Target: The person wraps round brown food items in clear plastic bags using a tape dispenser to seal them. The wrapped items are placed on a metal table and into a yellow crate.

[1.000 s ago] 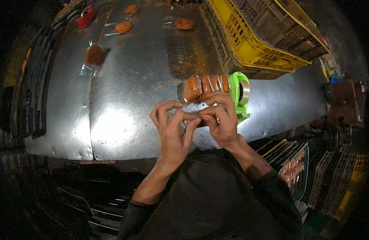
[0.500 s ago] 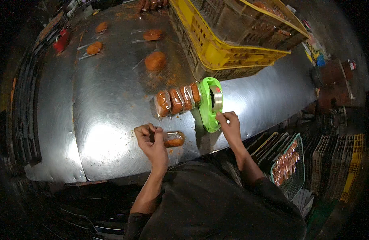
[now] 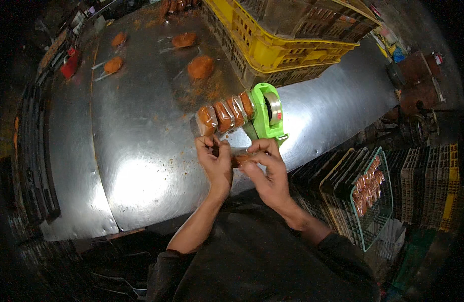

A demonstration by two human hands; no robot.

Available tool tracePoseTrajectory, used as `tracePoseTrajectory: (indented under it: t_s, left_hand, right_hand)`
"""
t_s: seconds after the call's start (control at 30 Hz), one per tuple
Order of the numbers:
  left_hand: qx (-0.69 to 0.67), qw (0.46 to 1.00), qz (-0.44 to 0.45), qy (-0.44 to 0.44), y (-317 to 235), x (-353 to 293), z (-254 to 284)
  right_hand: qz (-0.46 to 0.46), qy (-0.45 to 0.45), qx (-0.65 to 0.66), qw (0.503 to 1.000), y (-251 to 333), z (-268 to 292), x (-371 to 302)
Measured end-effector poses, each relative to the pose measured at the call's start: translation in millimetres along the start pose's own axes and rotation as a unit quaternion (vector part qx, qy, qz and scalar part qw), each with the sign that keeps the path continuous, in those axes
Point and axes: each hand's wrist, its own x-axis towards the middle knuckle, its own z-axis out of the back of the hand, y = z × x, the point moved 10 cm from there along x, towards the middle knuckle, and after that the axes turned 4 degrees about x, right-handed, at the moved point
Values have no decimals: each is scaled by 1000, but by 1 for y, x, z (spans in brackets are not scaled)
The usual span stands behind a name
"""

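Observation:
Between my hands, low over the near part of the metal table, is an orange-brown food packet (image 3: 239,160) in clear plastic, largely covered by fingers. My left hand (image 3: 215,163) is closed, its thumb and fingers pinching the plastic at the left end. My right hand (image 3: 269,176) is curled at the right end, thumb and fingertips on the packet; whether a tape strip is also in them cannot be made out. Just beyond stands a green tape dispenser (image 3: 260,123) with a roll of clear tape (image 3: 274,108). Several wrapped packets (image 3: 225,115) lie in a row against its left side.
Orange-brown lumps (image 3: 200,66) on plastic pieces are spread over the far metal table (image 3: 136,121). Stacked yellow and brown crates (image 3: 272,55) stand at the far right. A red object (image 3: 70,64) is at far left. Below the right edge, a wire basket (image 3: 375,201) holds wrapped packets.
My right hand has left the tape dispenser and come left to the packet. My left hand has moved right and slightly away from me with the packet.

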Motion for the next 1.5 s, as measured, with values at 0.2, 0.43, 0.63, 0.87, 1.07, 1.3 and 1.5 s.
tracePoseTrajectory:
  t_s: [0.2,0.43,0.63,0.87,1.07,1.3,1.5]
  left_hand:
    - [81,988,-83,105,-56,-8,-9]
    - [-208,964,166,25,-14,28,43]
    - [124,978,131,102,17,70,59]
    - [42,974,221,25,47,72,81]
    - [16,976,151,-158,23,109,153]
    - [168,959,-145,-177,-72,66,134]
    - [213,902,-361,-106,-139,-9,53]
  right_hand:
    - [-223,50,234,945,-45,-26,8]
    - [-199,127,296,925,-65,-75,57]
    - [103,203,-257,939,-65,-79,234]
    - [105,319,-472,815,-146,-164,325]
    - [54,408,-230,882,-46,-246,214]
    - [74,263,-20,962,42,-132,120]
    - [317,8,-52,947,83,-36,53]
